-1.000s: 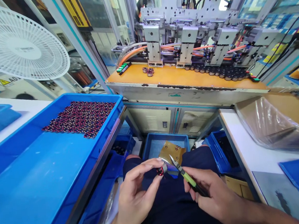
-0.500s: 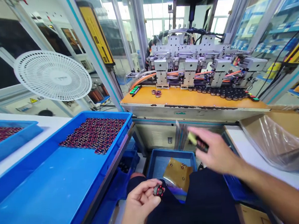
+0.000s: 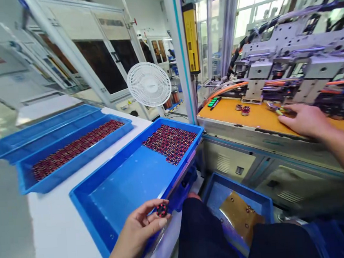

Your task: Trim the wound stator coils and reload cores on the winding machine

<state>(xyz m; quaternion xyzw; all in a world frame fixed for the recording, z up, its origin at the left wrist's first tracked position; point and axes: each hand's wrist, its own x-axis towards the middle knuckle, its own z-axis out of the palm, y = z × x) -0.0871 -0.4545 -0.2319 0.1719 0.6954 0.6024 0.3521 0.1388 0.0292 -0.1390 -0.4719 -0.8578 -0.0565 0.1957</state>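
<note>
My left hand [image 3: 138, 229] pinches a small round coil with red windings [image 3: 161, 210] between thumb and fingers, just over the near corner of a blue tray [image 3: 114, 196]. That tray holds a patch of many similar coils [image 3: 170, 141] at its far end. My right hand [image 3: 303, 120] reaches out over the orange machine table [image 3: 256, 117] and rests there with the green-handled cutters [image 3: 278, 109] under its fingers. Two loose coils [image 3: 243, 109] lie on the orange table to the left of that hand.
A second blue tray of coils [image 3: 73, 149] sits further left on the white bench. A white fan [image 3: 149, 84] stands behind the trays. A grey machine with orange hoses [image 3: 288, 69] rises behind the orange table. A blue bin with a brown sheet [image 3: 239, 214] sits low by my knees.
My view has swung left. My right hand carried the cutters from my lap up and onto the orange table. My left hand moved left with the coil to the tray's near corner.
</note>
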